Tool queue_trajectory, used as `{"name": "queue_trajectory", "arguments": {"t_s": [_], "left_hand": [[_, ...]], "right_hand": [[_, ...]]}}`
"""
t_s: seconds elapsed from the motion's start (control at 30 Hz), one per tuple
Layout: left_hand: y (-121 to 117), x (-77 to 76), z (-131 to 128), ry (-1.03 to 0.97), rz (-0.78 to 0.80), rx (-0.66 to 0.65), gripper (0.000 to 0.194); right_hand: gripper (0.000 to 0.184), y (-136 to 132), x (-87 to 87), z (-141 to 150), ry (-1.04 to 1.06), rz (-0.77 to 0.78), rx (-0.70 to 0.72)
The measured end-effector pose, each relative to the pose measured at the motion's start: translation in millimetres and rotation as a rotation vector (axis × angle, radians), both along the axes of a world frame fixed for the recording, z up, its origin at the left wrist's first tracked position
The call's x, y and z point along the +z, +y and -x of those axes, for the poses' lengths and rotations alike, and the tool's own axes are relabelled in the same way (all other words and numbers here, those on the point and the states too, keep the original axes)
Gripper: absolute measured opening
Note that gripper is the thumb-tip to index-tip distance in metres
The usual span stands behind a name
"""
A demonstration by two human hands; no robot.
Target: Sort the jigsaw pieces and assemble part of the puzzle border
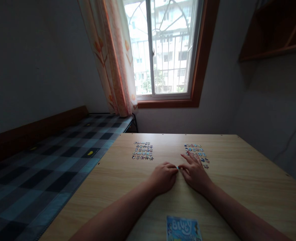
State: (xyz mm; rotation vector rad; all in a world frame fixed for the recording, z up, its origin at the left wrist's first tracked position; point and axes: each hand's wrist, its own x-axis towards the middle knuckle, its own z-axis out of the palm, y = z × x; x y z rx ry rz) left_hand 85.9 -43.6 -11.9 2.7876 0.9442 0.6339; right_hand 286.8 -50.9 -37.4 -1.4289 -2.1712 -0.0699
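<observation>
My left hand (164,177) is closed, its fingertips pinched on a small bluish puzzle piece (178,168) over the middle of the table. From the other side my right hand (196,172) meets the same spot, thumb and index finger at the piece while the other fingers stretch out. Whether one piece or two joined ones are there is too small to tell. Loose puzzle pieces in rows (194,147) lie just beyond my right hand, which partly hides them. Another group of puzzle pieces in rows (143,151) lies farther left.
The light wooden table (117,201) carries a blue packet marked "Bluey" (183,229) near its front edge. A bed with a checked cover (49,180) stands along the left. Behind are a window (170,60) and a curtain (112,60); a wooden shelf (276,36) hangs at upper right.
</observation>
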Motion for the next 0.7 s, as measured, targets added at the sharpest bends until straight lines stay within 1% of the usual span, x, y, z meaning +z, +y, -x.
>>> {"name": "queue_trajectory", "arguments": {"t_s": [0.2,0.5,0.7], "left_hand": [[-2.7,2.1,-0.4,0.052,-0.017,0.032,0.022],[-1.5,1.2,-0.7,0.059,-0.033,0.069,0.023],[-2.4,3.9,-0.4,0.082,-0.040,0.079,0.019]], "right_hand": [[0.024,1.8,-3.5,-0.3,0.010,-0.003,0.010],[0.025,1.9,-4.9,-1.6,0.029,-0.013,0.021],[0.025,2.5,-5.1,-1.4,0.014,-0.025,0.019]]}}
